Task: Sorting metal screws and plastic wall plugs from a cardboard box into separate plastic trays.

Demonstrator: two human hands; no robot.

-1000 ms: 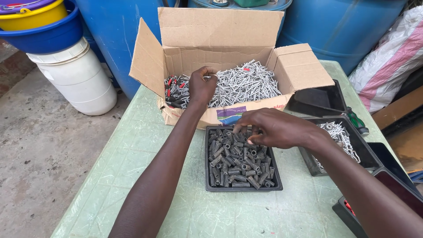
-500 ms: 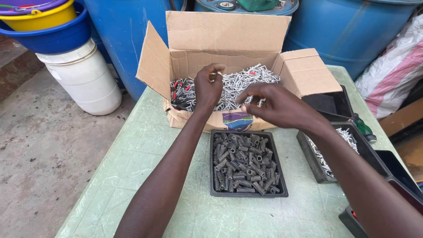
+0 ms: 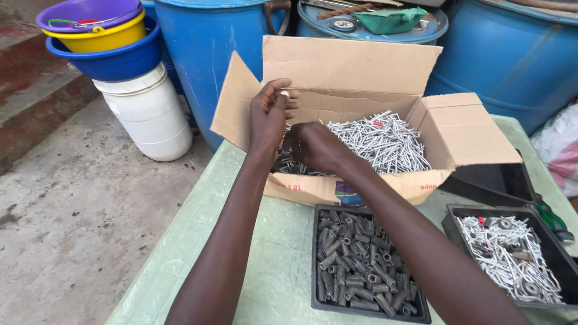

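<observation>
**Both hands at the open box of screws**

3 blue drums [image 3: 512, 54] stand along the far side, the largest things in view. At the far left a white bucket [image 3: 147, 114] carries a stack of 3 bowls [image 3: 99, 36], blue, yellow and purple from bottom to top. The pale green table [image 3: 271, 265] fills the near half of the scene, with bare concrete floor to its left.

On the far part of the table sits an open cardboard box [image 3: 361, 78], flaps up and out, heaped with silvery screws [image 3: 379, 141]. Just near of it lies a black tray of dark sleeves [image 3: 361, 265], its far edge close against the box front. To the right, a second black tray [image 3: 512, 256] holds more silvery screws with a few washers, and an empty black tray [image 3: 494, 183] lies beyond it, beside the box's right wall.

The left hand [image 3: 271, 114] is raised above the left end of the box, fingers curled narrow and pinching a small pale piece [image 3: 284, 94] at the fingertips; what that piece is cannot be told. The right hand [image 3: 316, 147] is lower, just right of the left, over the near left corner of the box. Its fingers are bent inward and turned away, so whether it holds anything cannot be told.

At the far right edge of the table, pliers with green handles [image 3: 551, 218] lie beside the trays.
</observation>
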